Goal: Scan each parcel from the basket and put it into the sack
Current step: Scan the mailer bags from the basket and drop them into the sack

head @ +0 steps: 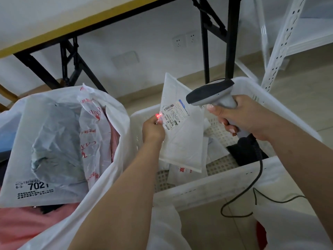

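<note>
Left hand [153, 130] pinches flat white plastic mailer parcel [182, 127] at its left edge, long axis upright, frame centre. Right hand [239, 118] clenches grey handheld scanner [210, 94]. Red beam lands left of the label; white plastic sack [115, 112] lies left.

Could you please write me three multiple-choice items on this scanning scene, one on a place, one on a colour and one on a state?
1. Where is the held parcel?
A. Deep in the sack
B. Raised above the basket
C. On the table

2. What colour is the scanner's light spot?
A. Green
B. Blue
C. Red

3. What is the right hand doing?
A. Gripping the scanner
B. Resting empty
C. Holding the sack open

Answers: 1 B, the left hand holds the parcel up over the basket; 2 C, a red glow sits at the label's edge; 3 A, its fingers wrap the scanner's handle.
</note>
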Motion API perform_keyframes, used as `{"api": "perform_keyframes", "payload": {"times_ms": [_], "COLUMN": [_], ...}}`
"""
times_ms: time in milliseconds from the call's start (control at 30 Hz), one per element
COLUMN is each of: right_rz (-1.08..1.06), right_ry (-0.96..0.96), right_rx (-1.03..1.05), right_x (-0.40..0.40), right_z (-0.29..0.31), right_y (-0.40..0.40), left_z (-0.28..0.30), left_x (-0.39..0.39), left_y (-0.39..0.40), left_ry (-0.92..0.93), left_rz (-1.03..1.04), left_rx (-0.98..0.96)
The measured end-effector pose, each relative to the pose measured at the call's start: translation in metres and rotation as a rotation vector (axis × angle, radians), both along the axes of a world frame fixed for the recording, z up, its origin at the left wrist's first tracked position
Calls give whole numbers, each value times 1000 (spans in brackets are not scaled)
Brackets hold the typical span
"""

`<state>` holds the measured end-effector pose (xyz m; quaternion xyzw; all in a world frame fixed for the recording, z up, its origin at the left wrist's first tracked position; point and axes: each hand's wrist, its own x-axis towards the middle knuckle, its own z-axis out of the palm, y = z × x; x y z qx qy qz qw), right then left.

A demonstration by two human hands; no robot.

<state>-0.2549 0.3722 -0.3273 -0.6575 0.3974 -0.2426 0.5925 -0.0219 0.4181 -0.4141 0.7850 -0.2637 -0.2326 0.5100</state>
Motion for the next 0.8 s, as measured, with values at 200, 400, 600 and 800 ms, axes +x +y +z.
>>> {"api": "perform_keyframes", "payload": {"times_ms": [200,400,600,800], "right_rz": [2,-21,-57,-46], "right_ry": [0,18,23,20], "right_rx": [-48,-46,-23,-22], "right_x": [-1,-3,-5,-7], "right_z": [1,-2,-4,-3], "right_y": [-2,-6,-10,-10], "left_z": [2,1,1,0], "left_x": [1,2,3,4], "left_y": [1,1,1,1], "left_ry": [-22,-27,-34,-14], "left_rz": [-31,-41,-28,-32], "left_rx": [56,68,78,75]}}
